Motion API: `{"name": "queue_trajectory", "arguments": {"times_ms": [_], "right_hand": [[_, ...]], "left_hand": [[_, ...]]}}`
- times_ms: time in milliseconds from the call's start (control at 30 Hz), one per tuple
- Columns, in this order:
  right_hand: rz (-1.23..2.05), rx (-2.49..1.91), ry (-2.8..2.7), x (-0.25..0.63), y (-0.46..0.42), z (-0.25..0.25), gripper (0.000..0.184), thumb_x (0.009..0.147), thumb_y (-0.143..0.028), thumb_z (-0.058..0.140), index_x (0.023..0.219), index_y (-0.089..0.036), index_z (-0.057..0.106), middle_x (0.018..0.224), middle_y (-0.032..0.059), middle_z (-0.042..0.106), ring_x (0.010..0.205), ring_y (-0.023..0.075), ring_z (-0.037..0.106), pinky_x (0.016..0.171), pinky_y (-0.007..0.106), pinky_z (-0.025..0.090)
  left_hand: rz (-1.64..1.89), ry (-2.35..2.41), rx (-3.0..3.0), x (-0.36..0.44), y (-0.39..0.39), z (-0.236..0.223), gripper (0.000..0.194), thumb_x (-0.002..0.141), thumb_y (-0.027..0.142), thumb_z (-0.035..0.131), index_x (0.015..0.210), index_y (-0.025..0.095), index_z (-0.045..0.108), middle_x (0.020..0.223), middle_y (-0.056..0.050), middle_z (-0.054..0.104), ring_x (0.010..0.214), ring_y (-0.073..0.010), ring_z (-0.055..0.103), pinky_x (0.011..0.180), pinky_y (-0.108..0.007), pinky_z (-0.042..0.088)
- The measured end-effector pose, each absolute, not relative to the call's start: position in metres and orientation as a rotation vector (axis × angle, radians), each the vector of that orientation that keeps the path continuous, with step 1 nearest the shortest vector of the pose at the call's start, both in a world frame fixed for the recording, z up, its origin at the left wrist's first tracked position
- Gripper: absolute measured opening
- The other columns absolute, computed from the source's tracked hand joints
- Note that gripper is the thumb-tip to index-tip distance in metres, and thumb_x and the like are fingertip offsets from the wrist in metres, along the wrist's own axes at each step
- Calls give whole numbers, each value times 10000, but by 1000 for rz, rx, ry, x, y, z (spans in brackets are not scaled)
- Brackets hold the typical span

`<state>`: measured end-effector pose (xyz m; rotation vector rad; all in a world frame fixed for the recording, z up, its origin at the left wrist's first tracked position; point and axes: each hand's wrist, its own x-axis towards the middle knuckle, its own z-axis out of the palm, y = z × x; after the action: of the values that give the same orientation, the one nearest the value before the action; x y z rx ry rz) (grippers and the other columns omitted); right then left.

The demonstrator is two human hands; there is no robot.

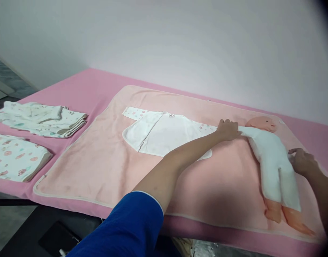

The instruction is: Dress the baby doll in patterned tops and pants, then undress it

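Note:
A baby doll [271, 153] with a white cloth body lies on its back at the right, its head toward the wall and its bare feet toward the near edge. My left hand [228, 130] is closed around the end of the doll's outstretched arm, at the cuff of a white baby shirt's sleeve. That shirt [169, 134] lies spread out left of the doll, with a printed pattern on its sleeves. On the doll's far right side, my right hand [303, 162] has its fingers curled at the doll's other arm, which is mostly hidden.
A peach blanket [94, 171] covers much of the pink padded table [72, 85]. Folded printed baby clothes [40, 117] and another folded printed cloth [19, 157] lie at the left. A white wall [180, 46] stands behind. Below the near edge is a black surface [30, 228].

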<state>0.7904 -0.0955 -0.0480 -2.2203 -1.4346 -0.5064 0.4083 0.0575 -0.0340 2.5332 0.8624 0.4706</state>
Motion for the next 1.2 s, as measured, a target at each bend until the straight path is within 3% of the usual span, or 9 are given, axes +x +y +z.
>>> {"name": "queue_trajectory", "arguments": {"times_ms": [67,167,300,467,667,833,933,1033,1200], "right_hand": [[-293,-2353,-1351,782,-93,-48,665,963,-761,705,604,-276,426,544,95,521,451,110,338,626,462,323],[-288,-2316,-1414,754,-89,-32,429,911,-494,833,774,-254,506,776,161,643,550,124,392,684,476,360],[-334,-2181,-1781,684,-82,7,82,898,-220,689,967,-245,652,929,194,712,681,223,525,690,455,359],[-319,-1999,-2051,545,-50,38,362,978,-378,597,1320,-273,655,1320,191,757,1135,368,696,787,457,492],[-185,-1805,-2199,422,8,7,500,1011,-385,475,1435,-150,594,1305,204,731,1150,370,684,846,461,545],[-86,-1727,-2302,399,13,-37,507,1057,-373,417,1455,-102,577,1312,236,711,1193,382,648,948,504,572],[-93,-1773,-2297,396,1,-56,526,1073,-379,410,1455,-72,602,1377,274,689,1274,440,601,1074,615,527],[-207,-1786,-2182,373,-14,-53,559,1075,-380,454,1499,-45,597,1543,327,587,1434,501,495,1148,692,465],[-24,-1374,-2231,269,-13,-8,462,1162,-370,408,1513,-152,615,1501,188,680,1408,350,582,1254,521,445]], "left_hand": [[428,877,2499,393,56,-18,463,1122,507,511,1312,133,705,1425,-223,746,1432,-375,601,1218,-530,394],[433,893,2486,349,58,1,431,1063,513,574,1229,145,727,1304,-203,787,1306,-359,684,1156,-491,456],[480,995,2438,237,74,16,432,989,578,614,1137,193,745,1225,-132,813,1118,-314,746,928,-401,540],[570,1300,2329,82,96,28,340,887,523,667,981,204,739,983,-94,793,939,-280,741,777,-353,515],[567,1613,2183,-23,100,21,262,816,478,714,836,219,683,787,-79,713,782,-271,711,686,-350,481],[486,1671,2157,-55,90,-13,334,878,513,663,999,212,743,929,-93,770,944,-307,732,791,-380,524],[505,1686,2247,-62,78,-29,411,904,470,672,1214,214,760,1233,-146,772,1299,-406,642,1085,-505,488],[686,1675,2484,-64,56,-37,447,969,392,621,1369,213,704,1472,-193,665,1408,-437,534,1144,-585,433],[925,1405,2683,-56,17,-43,174,1061,390,555,1088,234,628,1101,-113,735,1041,-329,631,934,-491,490]]}}
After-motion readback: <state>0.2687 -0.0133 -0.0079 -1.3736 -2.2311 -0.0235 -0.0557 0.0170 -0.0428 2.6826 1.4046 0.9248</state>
